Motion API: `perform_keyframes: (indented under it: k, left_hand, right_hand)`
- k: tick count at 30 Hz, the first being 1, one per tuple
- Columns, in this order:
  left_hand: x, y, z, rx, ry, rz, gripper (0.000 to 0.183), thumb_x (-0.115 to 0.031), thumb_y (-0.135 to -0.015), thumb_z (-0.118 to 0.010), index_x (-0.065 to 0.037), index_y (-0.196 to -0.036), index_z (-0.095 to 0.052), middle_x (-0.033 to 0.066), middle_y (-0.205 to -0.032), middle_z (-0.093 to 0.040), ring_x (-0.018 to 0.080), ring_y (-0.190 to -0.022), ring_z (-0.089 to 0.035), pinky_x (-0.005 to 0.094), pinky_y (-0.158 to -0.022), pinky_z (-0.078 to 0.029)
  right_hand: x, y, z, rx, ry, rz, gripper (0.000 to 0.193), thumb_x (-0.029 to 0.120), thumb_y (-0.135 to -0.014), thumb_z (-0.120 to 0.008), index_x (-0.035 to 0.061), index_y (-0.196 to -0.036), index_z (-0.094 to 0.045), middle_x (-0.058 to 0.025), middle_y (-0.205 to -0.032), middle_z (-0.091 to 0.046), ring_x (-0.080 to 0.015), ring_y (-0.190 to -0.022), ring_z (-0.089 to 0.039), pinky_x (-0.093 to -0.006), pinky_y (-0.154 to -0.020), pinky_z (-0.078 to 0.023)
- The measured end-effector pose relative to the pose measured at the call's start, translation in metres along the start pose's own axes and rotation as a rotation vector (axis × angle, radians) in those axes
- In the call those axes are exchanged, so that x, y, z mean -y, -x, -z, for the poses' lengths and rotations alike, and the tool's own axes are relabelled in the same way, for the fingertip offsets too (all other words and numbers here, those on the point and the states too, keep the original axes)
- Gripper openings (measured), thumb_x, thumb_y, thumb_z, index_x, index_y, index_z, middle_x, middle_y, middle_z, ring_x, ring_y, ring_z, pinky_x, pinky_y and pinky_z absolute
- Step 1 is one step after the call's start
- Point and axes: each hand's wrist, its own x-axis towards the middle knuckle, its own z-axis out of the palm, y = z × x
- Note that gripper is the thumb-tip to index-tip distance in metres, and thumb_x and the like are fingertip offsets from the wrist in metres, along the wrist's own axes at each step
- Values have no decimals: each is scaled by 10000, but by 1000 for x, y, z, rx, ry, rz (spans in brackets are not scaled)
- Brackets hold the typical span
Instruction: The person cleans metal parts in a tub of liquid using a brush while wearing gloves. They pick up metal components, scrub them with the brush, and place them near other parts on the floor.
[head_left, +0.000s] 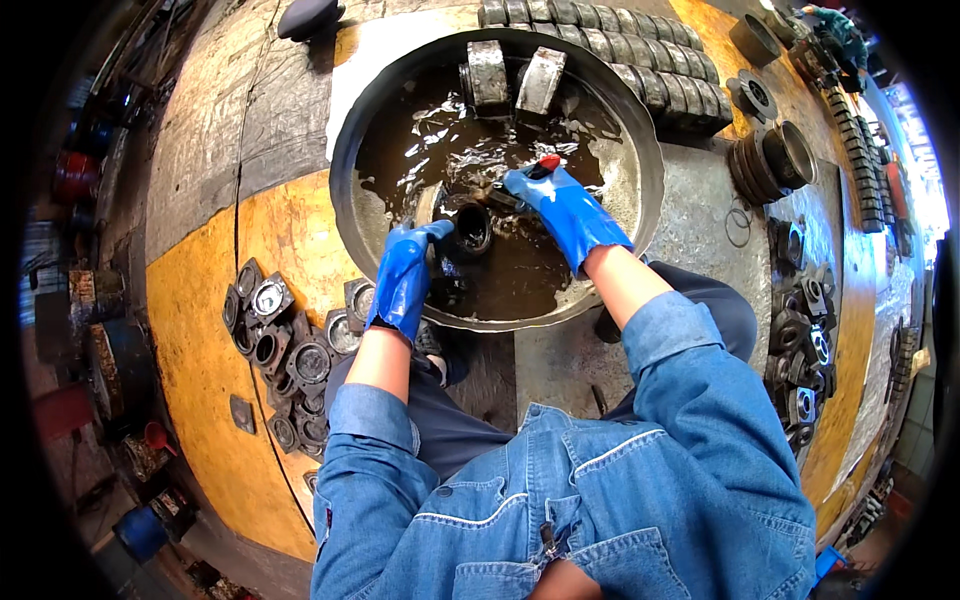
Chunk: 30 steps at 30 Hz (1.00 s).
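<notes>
A wide round metal basin (345, 190) of murky brown liquid lies in front of me. My left hand (405, 268), in a blue rubber glove, grips a dark wet metal part with a round bore (473, 228) at the near left of the basin. My right hand (568, 205), gloved the same way, is closed round a tool with a red end (546, 164) just beyond that part. The tool's working end is hard to make out against the liquid. At the far side, two blocky metal parts (488, 75) stand partly out of the liquid.
Flanged metal parts (310, 362) lie heaped on the yellow board at left. Rows of metal blocks (665, 95) stand beyond the basin. Metal rings and cylinders (788, 155) sit at right, above more small parts (795, 340). A person (842, 38) is at the far right.
</notes>
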Motion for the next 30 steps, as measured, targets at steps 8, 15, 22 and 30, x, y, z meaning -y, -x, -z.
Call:
perform_keyframes:
  k: [8,15,22,30]
  left_hand:
    - [1,7,-2,81,117,-54,417,-136,-872,-759,64,-1224,-659,136,-977,-738,225,-792,-727,360,-629,-621]
    - [4,6,8,76,-25,-168,429,-179,-884,-763,75,-1217,-673,161,-998,-743,249,-849,-722,353,-698,-596]
    - [-10,15,0,-5,-429,-230,412,-265,-1074,-518,1,-1359,-649,211,-1314,-686,305,-1227,-645,365,-1057,-475]
    - [7,9,19,-124,-566,-448,563,-445,-1078,-484,40,-1272,-693,231,-1235,-732,324,-1138,-691,387,-975,-499]
  right_hand:
    - [25,-22,-37,228,60,94,257,332,-969,-611,91,-882,-615,-34,-799,-606,-149,-755,-566,-318,-740,-505]
    - [-1,23,4,-11,67,-80,418,388,-933,-680,26,-1136,-721,-132,-1011,-745,-211,-918,-682,-355,-842,-531]
    - [2,-6,-15,-26,-137,28,262,237,-884,-775,11,-993,-700,-71,-895,-727,-138,-839,-665,-294,-752,-557]
    - [6,61,-61,260,328,658,144,167,-946,-708,62,-1026,-766,-97,-872,-763,-226,-785,-732,-343,-768,-588]
